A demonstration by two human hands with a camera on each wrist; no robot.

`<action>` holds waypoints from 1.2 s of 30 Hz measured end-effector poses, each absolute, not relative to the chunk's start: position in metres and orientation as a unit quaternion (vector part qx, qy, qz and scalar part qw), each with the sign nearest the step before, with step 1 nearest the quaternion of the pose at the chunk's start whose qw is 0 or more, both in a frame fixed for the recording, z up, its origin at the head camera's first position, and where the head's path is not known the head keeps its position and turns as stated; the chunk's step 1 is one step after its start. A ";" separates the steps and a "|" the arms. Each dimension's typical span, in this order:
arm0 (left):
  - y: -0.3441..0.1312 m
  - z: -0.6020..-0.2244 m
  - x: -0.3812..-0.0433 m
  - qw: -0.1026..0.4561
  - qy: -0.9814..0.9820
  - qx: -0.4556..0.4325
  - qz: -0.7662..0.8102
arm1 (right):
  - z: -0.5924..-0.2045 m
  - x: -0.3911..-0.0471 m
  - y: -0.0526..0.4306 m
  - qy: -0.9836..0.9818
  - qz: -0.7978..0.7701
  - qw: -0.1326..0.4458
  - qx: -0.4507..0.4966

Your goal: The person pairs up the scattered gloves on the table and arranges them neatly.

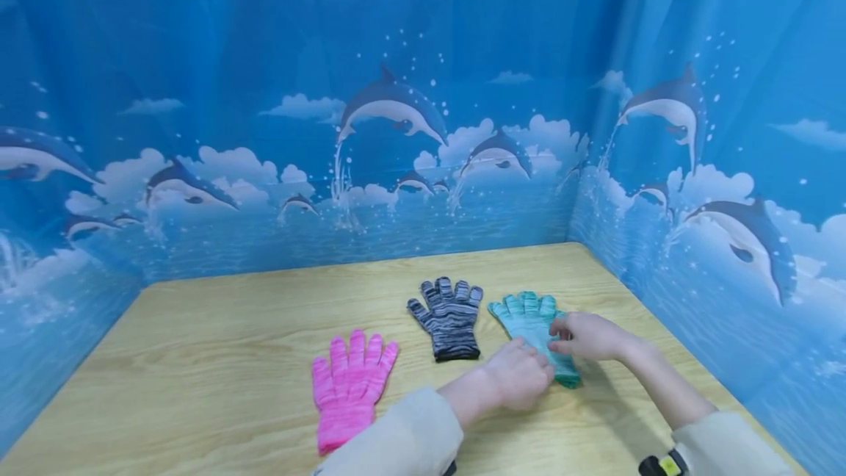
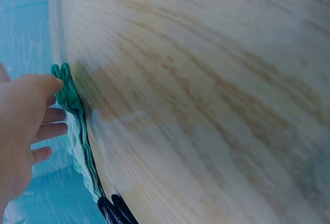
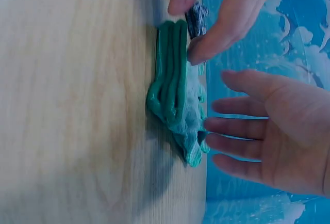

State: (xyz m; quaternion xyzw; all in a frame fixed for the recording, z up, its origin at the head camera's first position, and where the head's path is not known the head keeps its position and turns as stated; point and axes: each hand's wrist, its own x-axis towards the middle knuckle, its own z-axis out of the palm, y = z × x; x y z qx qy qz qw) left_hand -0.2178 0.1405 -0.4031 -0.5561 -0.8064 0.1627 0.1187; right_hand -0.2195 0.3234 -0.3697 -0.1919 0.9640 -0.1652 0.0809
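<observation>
Green knit gloves [image 1: 529,325] lie on the table with their fingers away from me; layered dark green cuff edges [image 3: 170,74] show in the right wrist view. At the near left edge of the cuff is my left hand [image 1: 518,374], thumb and forefinger apart and close to the fabric. In the left wrist view that hand [image 2: 26,126] has its fingers extended, its thumb overlapping the cuff. My right hand [image 1: 588,335] hovers over the right side of the green gloves. Its fingers are loosely straight and apart from the cuff in the right wrist view, nothing in them.
Left of the green gloves lies a black-and-grey striped glove [image 1: 452,322]. A pink glove [image 1: 350,388] is further left and nearer, partly behind my left sleeve [image 1: 403,435]. The wooden table [image 1: 218,358] meets a blue dolphin-print curtain [image 1: 264,94] at its back and sides.
</observation>
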 end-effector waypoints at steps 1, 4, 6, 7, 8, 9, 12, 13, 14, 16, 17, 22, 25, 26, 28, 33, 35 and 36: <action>0.141 -0.403 -0.217 0.123 -0.803 -0.560 0.162 | -0.370 -0.223 0.324 0.968 -0.156 0.061 -0.189; 0.143 -0.405 -0.214 0.121 -0.799 -0.567 0.160 | -0.370 -0.232 0.325 0.976 -0.130 0.002 -0.174; 0.144 -0.405 -0.212 0.109 -0.801 -0.566 0.164 | -0.371 -0.237 0.325 0.978 -0.121 -0.028 -0.166; 0.145 -0.406 -0.211 0.103 -0.802 -0.565 0.167 | -0.371 -0.240 0.325 0.979 -0.118 -0.041 -0.164; 0.145 -0.406 -0.211 0.096 -0.804 -0.562 0.169 | -0.371 -0.242 0.326 0.979 -0.118 -0.051 -0.160; 0.145 -0.406 -0.211 0.092 -0.805 -0.561 0.169 | -0.372 -0.244 0.328 0.978 -0.119 -0.058 -0.158; 0.145 -0.406 -0.211 0.087 -0.808 -0.558 0.169 | -0.374 -0.251 0.334 0.981 -0.123 -0.062 -0.139; 0.145 -0.406 -0.211 0.083 -0.808 -0.559 0.167 | -0.375 -0.252 0.336 0.982 -0.122 -0.058 -0.134; 0.145 -0.406 -0.211 0.079 -0.809 -0.559 0.166 | -0.376 -0.254 0.339 0.983 -0.120 -0.054 -0.130; 0.144 -0.406 -0.211 0.074 -0.809 -0.560 0.164 | -0.378 -0.257 0.344 0.985 -0.113 -0.043 -0.122; 0.144 -0.406 -0.211 0.072 -0.808 -0.561 0.163 | -0.379 -0.259 0.346 0.986 -0.110 -0.036 -0.119; 0.144 -0.405 -0.212 0.064 -0.810 -0.561 0.160 | -0.387 -0.267 0.350 0.992 -0.090 -0.008 -0.093; 0.144 -0.406 -0.211 0.063 -0.811 -0.560 0.161 | -0.394 -0.270 0.350 0.994 -0.078 -0.005 -0.074; 0.144 -0.406 -0.211 0.063 -0.810 -0.560 0.162 | -0.395 -0.270 0.350 0.995 -0.078 -0.006 -0.068; 0.144 -0.406 -0.211 0.063 -0.810 -0.560 0.163 | -0.398 -0.269 0.352 0.995 -0.081 -0.014 -0.061; 0.144 -0.406 -0.210 0.062 -0.810 -0.560 0.164 | -0.401 -0.268 0.356 0.991 -0.106 -0.039 -0.073; 0.144 -0.406 -0.211 0.062 -0.810 -0.560 0.164 | -0.400 -0.268 0.357 0.989 -0.109 -0.050 -0.090; 0.144 -0.406 -0.211 0.061 -0.810 -0.560 0.164 | -0.399 -0.269 0.358 0.988 -0.109 -0.054 -0.098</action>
